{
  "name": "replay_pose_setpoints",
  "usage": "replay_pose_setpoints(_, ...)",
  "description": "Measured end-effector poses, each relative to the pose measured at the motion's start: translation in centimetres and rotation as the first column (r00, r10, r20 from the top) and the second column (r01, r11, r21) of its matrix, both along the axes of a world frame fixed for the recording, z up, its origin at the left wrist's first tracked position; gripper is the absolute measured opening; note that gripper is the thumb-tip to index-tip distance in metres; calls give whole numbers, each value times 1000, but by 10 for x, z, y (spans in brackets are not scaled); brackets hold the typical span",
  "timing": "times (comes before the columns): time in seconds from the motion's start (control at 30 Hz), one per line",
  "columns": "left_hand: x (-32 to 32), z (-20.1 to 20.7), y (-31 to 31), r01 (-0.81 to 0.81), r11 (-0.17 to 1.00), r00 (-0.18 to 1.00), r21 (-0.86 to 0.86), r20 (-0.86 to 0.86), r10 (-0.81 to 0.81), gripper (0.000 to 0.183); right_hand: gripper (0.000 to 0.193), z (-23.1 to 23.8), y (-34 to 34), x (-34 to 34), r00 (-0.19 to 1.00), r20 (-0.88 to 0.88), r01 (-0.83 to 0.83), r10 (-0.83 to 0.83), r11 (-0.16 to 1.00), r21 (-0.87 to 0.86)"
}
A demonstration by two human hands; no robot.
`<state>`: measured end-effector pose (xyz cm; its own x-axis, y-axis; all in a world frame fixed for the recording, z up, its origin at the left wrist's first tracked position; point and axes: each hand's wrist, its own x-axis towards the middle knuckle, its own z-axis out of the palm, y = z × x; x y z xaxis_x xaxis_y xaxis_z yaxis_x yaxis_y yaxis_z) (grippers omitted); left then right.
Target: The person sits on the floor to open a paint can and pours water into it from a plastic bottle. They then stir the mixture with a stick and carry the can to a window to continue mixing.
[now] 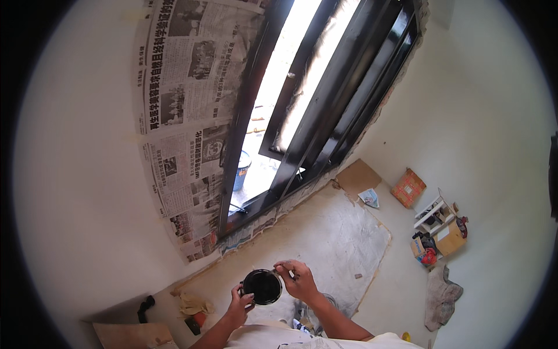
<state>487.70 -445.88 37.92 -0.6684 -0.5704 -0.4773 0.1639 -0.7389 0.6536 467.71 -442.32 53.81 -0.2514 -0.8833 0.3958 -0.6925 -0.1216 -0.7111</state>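
A round pot (263,287) with black paint-like liquid inside is in front of my body. My left hand (239,301) is closed around its left side, with fingers on the outside and the thumb near the rim. My right hand (299,279) is at the upper right edge of the pot, thumb and fingers pinched together. Whatever that pinch holds is too small to make out. Ahead of both hands stands a window with a glossy black frame (317,125), one narrow sash of it swung outward.
Newspaper sheets (186,110) cover the wall left of the frame. A pale sheet (325,232) lies on the floor. To the right are a red-orange box (408,187), a white stool (433,210), a cardboard box (451,237) and a crumpled grey cloth (443,299). Outside stands a blue bucket (240,174).
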Motion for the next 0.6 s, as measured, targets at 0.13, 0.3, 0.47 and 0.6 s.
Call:
replay_pose_setpoints(0.13,-26,8,-32,33,999,999,10,14,-33,74,13,5,-23,-17,990,128,-77,62,990,116)
replay_pose_setpoints(0.3,-49,16,-73,88,994,995,59,33,-90,74,15,14,-49,-48,996,46,67,-75,983,169)
replay_pose_setpoints(0.47,-74,16,-120,178,983,983,35,29,-179,73,15,10,-80,-60,974,-9,226,-226,974,-2)
replay_pose_setpoints(0.6,-90,12,-168,269,962,962,50,26,-270,77,16,10,-110,-57,961,149,214,-234,967,135)
